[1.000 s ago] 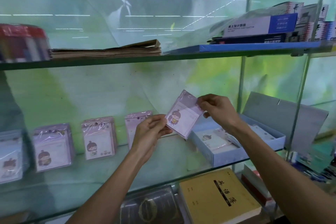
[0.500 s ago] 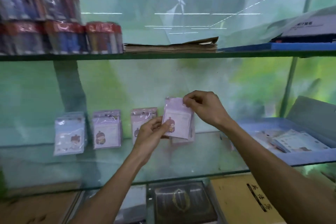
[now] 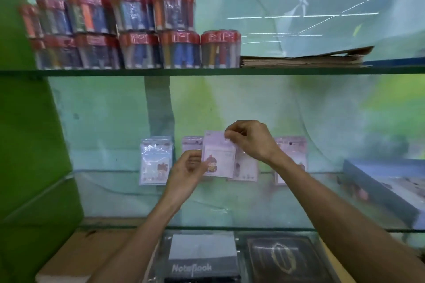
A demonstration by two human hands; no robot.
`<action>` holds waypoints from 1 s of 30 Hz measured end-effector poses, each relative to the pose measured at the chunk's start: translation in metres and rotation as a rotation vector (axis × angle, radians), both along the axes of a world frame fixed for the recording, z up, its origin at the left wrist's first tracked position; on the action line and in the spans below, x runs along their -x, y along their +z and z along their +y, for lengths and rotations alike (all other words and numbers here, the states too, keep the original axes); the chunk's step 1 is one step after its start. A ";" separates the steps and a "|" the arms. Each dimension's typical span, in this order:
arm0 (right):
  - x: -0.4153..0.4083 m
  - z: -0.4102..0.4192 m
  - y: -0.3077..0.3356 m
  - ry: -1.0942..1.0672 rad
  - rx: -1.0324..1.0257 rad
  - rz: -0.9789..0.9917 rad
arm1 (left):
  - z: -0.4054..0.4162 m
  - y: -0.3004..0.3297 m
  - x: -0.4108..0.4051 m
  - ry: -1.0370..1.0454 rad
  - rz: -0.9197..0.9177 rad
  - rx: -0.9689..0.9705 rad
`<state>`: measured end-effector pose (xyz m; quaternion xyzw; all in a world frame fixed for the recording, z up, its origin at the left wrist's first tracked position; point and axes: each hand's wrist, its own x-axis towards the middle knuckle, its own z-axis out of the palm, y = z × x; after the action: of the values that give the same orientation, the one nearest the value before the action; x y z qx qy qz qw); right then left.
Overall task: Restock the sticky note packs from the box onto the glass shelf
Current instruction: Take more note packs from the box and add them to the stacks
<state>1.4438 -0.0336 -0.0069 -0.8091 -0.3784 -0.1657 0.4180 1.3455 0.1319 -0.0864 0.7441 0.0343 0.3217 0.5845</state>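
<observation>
A pale purple sticky note pack (image 3: 218, 158) with a cartoon figure is held upright above the glass shelf (image 3: 230, 209). My right hand (image 3: 249, 140) pinches its top edge and my left hand (image 3: 187, 173) holds its lower left corner. Behind it, several more packs lean against the back wall: one at the left (image 3: 155, 161), one partly hidden behind my left hand, one behind the held pack (image 3: 246, 167), and one behind my right wrist (image 3: 292, 151). The open blue box (image 3: 386, 186) lies on the shelf at the far right.
On the upper glass shelf (image 3: 207, 71) stand several stacked red-capped pen tubs (image 3: 138, 30) and a pile of brown paper (image 3: 303, 58). Below the shelf lie a "Notebook" pack (image 3: 200, 257) and a dark notebook (image 3: 282, 257). A green wall (image 3: 30, 145) closes the left side.
Both hands carried the pack leftward from near the box to the row of packs at the back wall. The view swung left, so the box slid to the right edge.
</observation>
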 end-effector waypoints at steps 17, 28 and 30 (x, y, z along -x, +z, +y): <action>0.000 0.080 -0.031 -0.076 0.073 -0.064 | 0.065 -0.035 0.003 0.071 0.032 -0.744; 0.001 0.005 -0.027 -0.151 0.063 -0.192 | 0.025 -0.023 -0.008 0.007 -0.051 -0.582; 0.003 -0.029 -0.029 -0.152 0.035 -0.169 | 0.002 -0.018 -0.014 -0.062 -0.057 -0.497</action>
<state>1.4403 -0.0628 -0.0361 -0.8257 -0.3527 -0.2577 0.3569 1.3594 0.1338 -0.1042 0.8562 -0.0853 0.3232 0.3939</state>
